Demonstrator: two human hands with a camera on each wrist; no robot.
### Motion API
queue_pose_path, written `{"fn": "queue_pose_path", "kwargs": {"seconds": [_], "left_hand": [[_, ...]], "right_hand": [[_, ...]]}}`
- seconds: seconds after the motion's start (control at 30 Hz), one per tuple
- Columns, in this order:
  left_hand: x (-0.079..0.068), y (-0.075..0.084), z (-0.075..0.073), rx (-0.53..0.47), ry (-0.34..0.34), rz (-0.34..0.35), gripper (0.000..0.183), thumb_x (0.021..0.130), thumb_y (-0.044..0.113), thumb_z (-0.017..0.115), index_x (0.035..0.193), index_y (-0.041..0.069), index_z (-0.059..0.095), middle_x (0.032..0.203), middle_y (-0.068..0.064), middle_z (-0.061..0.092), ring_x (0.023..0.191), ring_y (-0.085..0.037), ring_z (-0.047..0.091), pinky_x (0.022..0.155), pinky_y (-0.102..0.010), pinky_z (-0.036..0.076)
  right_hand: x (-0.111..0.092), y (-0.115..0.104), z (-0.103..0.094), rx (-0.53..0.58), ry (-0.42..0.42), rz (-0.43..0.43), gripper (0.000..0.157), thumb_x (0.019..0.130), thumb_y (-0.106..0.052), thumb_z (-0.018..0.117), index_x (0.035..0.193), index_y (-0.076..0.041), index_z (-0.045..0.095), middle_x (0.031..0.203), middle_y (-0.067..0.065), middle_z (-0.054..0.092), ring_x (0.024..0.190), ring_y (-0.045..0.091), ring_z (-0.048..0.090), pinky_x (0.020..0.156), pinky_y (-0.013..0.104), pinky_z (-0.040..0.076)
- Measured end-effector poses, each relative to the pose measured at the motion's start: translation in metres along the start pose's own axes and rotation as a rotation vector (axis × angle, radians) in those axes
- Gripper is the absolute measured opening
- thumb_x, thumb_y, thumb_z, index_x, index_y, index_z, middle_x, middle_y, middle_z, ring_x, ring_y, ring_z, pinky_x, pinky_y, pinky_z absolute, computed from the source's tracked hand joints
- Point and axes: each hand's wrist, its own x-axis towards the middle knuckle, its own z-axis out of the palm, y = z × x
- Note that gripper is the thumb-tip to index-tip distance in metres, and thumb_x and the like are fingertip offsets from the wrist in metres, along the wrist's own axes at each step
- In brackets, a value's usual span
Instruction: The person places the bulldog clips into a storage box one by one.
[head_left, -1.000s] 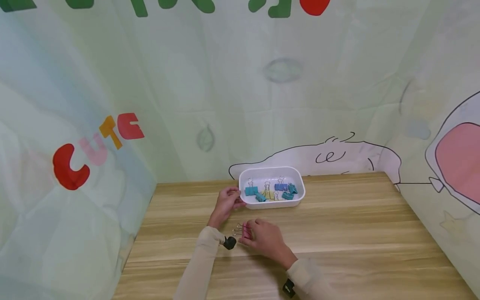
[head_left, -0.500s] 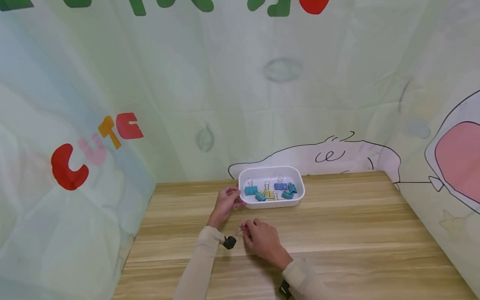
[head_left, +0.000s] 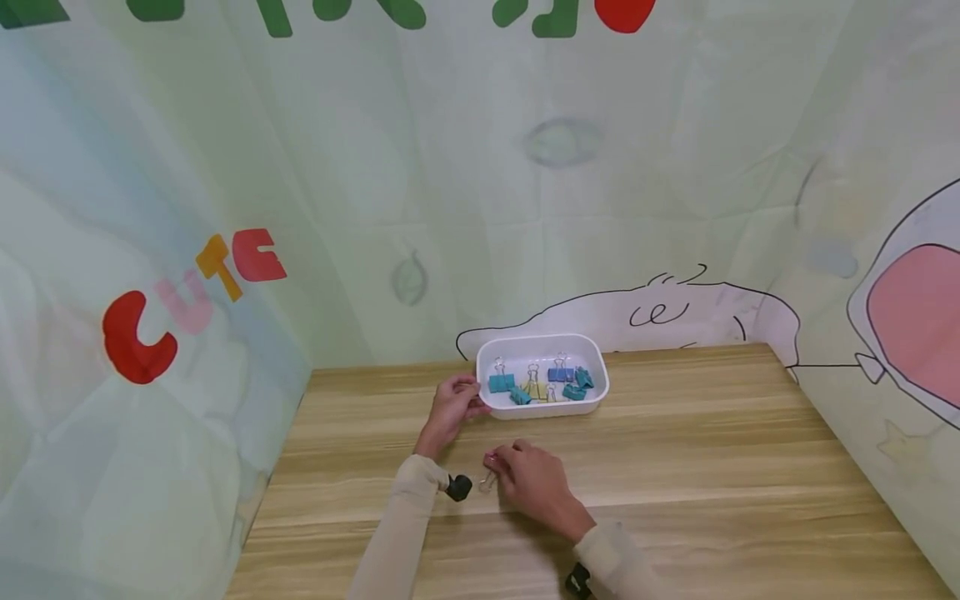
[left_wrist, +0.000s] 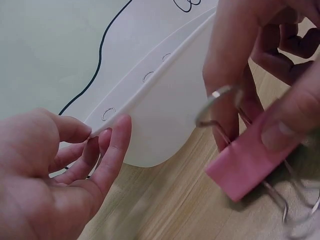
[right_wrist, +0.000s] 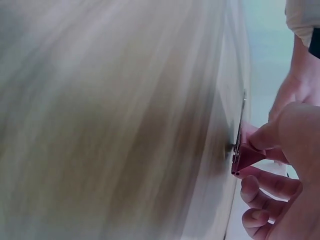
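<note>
At the left end of a white plastic tray, my left hand pinches the rim between thumb and fingers, as the left wrist view shows. My right hand holds a pink binder clip by its body, just above the wooden table in front of the tray. The clip's wire handles stick out on both sides in the left wrist view. Inside the tray lie several binder clips, among them a teal clip, a yellow clip and a blue clip.
The wooden table extends to both sides of the tray and toward me. Behind the tray hangs a printed cloth backdrop, with further cloth at the left and right.
My right hand has turned the pink binder clip: its wire handles pointed left and now point down-left, toward me. The left hand and the tray have stayed in place.
</note>
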Motion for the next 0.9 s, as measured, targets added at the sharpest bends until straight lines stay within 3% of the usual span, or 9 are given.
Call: {"fn": "queue_pose_path", "kwargs": {"seconds": [0.3,0.53,0.63,0.77,0.9], "left_hand": [[0.000,0.000,0.000,-0.009,0.002,0.004,0.027,0.106,0.000,0.054,0.128,-0.015,0.051,0.114,-0.031,0.058,0.083,-0.025,0.070,0.076,-0.032,0.068],[-0.002,-0.001,0.000,-0.006,-0.006,0.011,0.027,0.106,0.000,0.054,0.128,-0.015,0.051,0.114,-0.032,0.058,0.083,-0.026,0.070,0.078,-0.036,0.068],[-0.002,-0.001,-0.001,0.004,-0.008,0.011,0.027,0.107,0.001,0.054,0.129,-0.015,0.051,0.114,-0.032,0.059,0.085,-0.027,0.070,0.081,-0.039,0.068],[-0.001,-0.001,-0.001,0.002,-0.012,0.008,0.028,0.107,0.002,0.053,0.129,-0.015,0.050,0.113,-0.031,0.059,0.086,-0.028,0.070,0.082,-0.039,0.068],[0.000,-0.001,-0.001,-0.004,-0.007,-0.008,0.027,0.107,0.002,0.054,0.130,-0.013,0.051,0.116,-0.031,0.059,0.087,-0.028,0.070,0.078,-0.034,0.068]], "right_hand": [[0.003,0.012,-0.017,0.006,-0.022,0.056,0.015,0.095,-0.018,0.074,0.109,-0.014,0.078,0.093,0.000,0.069,0.078,0.018,0.067,0.065,0.035,0.063],[0.013,0.025,-0.044,-0.014,0.078,0.036,0.014,0.093,-0.014,0.075,0.107,-0.014,0.078,0.087,0.002,0.070,0.064,0.016,0.058,0.049,0.028,0.050],[0.021,0.031,-0.057,-0.033,0.108,0.056,0.015,0.093,-0.012,0.074,0.107,-0.014,0.078,0.089,0.003,0.070,0.066,0.016,0.058,0.047,0.028,0.049],[0.035,0.039,-0.076,-0.067,0.143,0.064,0.012,0.093,-0.012,0.075,0.105,-0.012,0.078,0.097,0.005,0.075,0.078,0.021,0.067,0.056,0.035,0.060],[0.049,0.046,-0.094,-0.091,0.143,0.083,0.014,0.095,-0.015,0.075,0.108,-0.012,0.078,0.104,0.007,0.076,0.082,0.023,0.069,0.063,0.041,0.065]]}}
